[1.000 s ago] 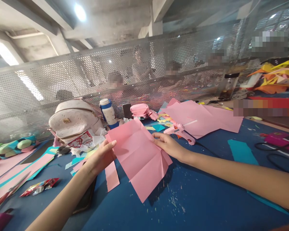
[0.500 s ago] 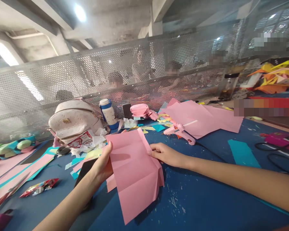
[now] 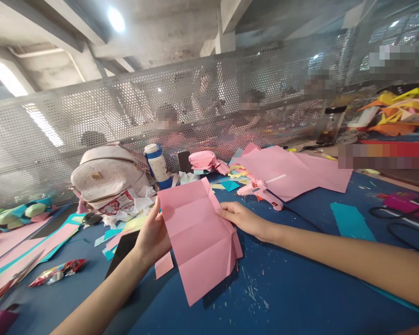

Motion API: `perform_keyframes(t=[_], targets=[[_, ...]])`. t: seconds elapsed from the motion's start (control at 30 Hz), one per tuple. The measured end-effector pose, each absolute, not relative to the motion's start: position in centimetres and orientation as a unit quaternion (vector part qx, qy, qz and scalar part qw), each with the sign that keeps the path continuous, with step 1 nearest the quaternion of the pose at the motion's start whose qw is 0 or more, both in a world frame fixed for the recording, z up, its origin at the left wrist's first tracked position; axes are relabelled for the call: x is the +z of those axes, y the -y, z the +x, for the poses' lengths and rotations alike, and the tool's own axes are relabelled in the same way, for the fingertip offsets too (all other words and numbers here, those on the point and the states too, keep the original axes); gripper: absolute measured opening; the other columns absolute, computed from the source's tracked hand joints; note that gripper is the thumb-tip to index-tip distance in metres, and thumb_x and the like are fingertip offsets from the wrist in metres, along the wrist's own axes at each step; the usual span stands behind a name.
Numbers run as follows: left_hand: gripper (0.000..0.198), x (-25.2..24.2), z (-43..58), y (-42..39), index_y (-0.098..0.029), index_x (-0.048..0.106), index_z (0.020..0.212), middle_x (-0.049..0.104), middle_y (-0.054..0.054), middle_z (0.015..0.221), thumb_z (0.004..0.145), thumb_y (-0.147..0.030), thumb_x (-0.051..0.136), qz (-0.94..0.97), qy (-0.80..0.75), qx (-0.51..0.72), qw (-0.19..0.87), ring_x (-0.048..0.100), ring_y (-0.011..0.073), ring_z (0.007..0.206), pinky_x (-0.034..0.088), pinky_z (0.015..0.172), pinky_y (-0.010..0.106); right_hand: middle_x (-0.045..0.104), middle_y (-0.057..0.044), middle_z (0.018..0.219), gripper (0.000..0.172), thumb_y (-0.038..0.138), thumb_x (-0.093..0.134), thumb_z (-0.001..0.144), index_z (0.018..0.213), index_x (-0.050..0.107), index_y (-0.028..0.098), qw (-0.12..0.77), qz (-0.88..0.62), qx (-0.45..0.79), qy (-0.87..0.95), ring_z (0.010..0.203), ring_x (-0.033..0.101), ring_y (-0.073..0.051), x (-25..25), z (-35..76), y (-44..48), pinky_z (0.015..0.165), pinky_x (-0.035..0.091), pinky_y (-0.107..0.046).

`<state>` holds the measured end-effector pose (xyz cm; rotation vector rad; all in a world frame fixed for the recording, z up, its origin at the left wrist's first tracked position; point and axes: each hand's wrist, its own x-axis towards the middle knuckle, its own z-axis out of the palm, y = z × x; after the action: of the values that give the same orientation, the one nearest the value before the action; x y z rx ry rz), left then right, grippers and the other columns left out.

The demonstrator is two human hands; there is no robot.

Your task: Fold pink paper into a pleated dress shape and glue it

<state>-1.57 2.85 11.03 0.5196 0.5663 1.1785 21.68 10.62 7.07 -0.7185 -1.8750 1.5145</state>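
Note:
A creased sheet of pink paper (image 3: 199, 237) is held up at a tilt above the blue table, with folded flaps along its right side. My left hand (image 3: 154, 235) grips its left edge, the thumb in front and the other fingers hidden behind. At the right edge, my right hand (image 3: 244, 218) pinches the folded strip between thumb and fingers. A small pink paper piece (image 3: 164, 265) lies on the table below my left hand. Just beyond my right hand rests a pink glue gun (image 3: 260, 191) with a glue stick in its back.
Pink sheets (image 3: 293, 167) lie behind the glue gun. A pale backpack (image 3: 108, 174), a white and blue bottle (image 3: 158, 165) and a phone (image 3: 184, 162) stand by the perforated metal screen (image 3: 132, 102). Paper scraps, a red snack wrapper (image 3: 57, 272) and a teal strip (image 3: 352, 221) surround the work area.
Both hands have raised the pink paper slightly and shifted it to the right. Its lower corner is higher, and the small pink piece on the table shows more fully.

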Motion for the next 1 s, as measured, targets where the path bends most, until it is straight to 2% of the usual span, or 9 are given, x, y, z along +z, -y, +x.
perform_keyframes(t=[0.13,0.23,0.4,0.53,0.77,0.9,1.0], targets=[[0.059,11.0,-1.4,-3.2,-0.010,0.072,0.102,0.074,0.014,0.102,0.097,-0.056,0.034,0.228,-0.273,0.565,0.744,0.067,0.0311,0.104,0.041,0.104,0.048,0.068,-0.006,0.097,0.043,0.058,0.058,0.086,0.093,0.066,0.017,0.317,-0.280,0.586,0.692,0.093,0.061,-0.022,7.0,21.7,-10.8,0.084,0.047,-0.036],[0.056,11.2,-1.1,-3.2,-0.010,0.071,0.106,0.074,0.014,0.104,0.099,-0.051,0.033,0.227,-0.292,0.569,0.735,0.068,0.0302,0.104,0.042,0.104,0.047,0.069,-0.005,0.096,0.042,0.058,0.058,0.085,0.091,0.066,0.017,0.319,-0.285,0.589,0.686,0.092,0.062,-0.022,6.9,21.7,-10.8,0.084,0.047,-0.035],[0.051,11.4,-0.6,-3.2,-0.011,0.070,0.106,0.075,0.013,0.102,0.099,-0.048,0.037,0.233,-0.314,0.569,0.723,0.069,0.0285,0.101,0.045,0.102,0.045,0.069,-0.006,0.096,0.044,0.059,0.059,0.085,0.091,0.066,0.016,0.315,-0.290,0.589,0.685,0.093,0.062,-0.023,6.8,21.7,-10.8,0.084,0.047,-0.036],[0.048,11.5,-0.6,-3.1,-0.010,0.072,0.101,0.076,0.012,0.098,0.099,-0.045,0.039,0.238,-0.318,0.568,0.721,0.070,0.0270,0.096,0.047,0.099,0.042,0.069,-0.008,0.103,0.046,0.059,0.058,0.085,0.098,0.066,0.016,0.315,-0.279,0.597,0.683,0.102,0.062,-0.025,6.9,21.7,-10.7,0.090,0.047,-0.039],[0.038,11.5,-1.3,-2.9,-0.011,0.073,0.100,0.076,0.010,0.098,0.097,-0.037,0.044,0.250,-0.263,0.556,0.748,0.071,0.0250,0.095,0.048,0.097,0.037,0.069,-0.009,0.108,0.045,0.056,0.058,0.087,0.104,0.066,0.016,0.319,-0.255,0.605,0.683,0.108,0.061,-0.026,6.8,21.6,-10.8,0.096,0.046,-0.044],[0.031,10.9,-1.8,-2.7,-0.012,0.073,0.100,0.076,0.008,0.099,0.091,-0.036,0.055,0.248,-0.227,0.534,0.775,0.069,0.0260,0.099,0.045,0.102,0.038,0.069,-0.008,0.105,0.045,0.058,0.055,0.088,0.105,0.065,0.017,0.308,-0.245,0.594,0.701,0.105,0.061,-0.025,6.7,21.6,-10.8,0.092,0.047,-0.041],[0.029,10.4,-1.9,-2.5,-0.012,0.073,0.098,0.075,0.009,0.104,0.088,-0.036,0.060,0.247,-0.212,0.529,0.784,0.068,0.0278,0.102,0.042,0.105,0.040,0.068,-0.006,0.098,0.045,0.060,0.052,0.089,0.097,0.066,0.018,0.297,-0.252,0.557,0.733,0.099,0.060,-0.025,6.7,21.6,-10.7,0.087,0.048,-0.038]])
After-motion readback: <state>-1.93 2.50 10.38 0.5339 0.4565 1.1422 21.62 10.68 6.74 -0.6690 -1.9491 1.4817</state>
